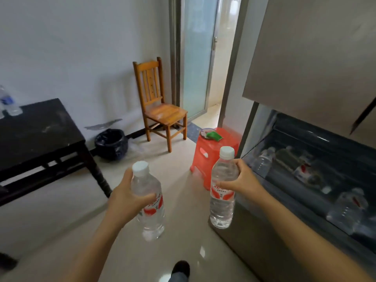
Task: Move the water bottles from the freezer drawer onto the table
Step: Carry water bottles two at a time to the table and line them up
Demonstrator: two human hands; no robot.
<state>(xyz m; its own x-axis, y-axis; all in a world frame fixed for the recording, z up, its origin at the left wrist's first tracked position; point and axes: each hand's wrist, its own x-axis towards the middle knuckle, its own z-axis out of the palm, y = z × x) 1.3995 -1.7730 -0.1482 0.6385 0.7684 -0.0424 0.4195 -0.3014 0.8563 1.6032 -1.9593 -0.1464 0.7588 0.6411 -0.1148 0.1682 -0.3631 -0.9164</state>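
My left hand (127, 197) grips a clear water bottle (149, 212) with a white cap and red label, upright over the floor. My right hand (241, 180) holds a second, matching bottle (221, 204) upright beside the open freezer drawer (284, 180) at the right. Several more bottles (345, 210) lie inside the drawer. The dark table (40, 131) stands at the left, with a blue-labelled bottle (9, 103) on its far left corner.
A red plastic stool (211, 153) with a green item on it stands just left of the freezer. A wooden chair (160, 106) and a black-bagged bin (112, 143) stand by the wall. My foot (180, 270) shows at the bottom. Pale tiled floor lies between table and freezer.
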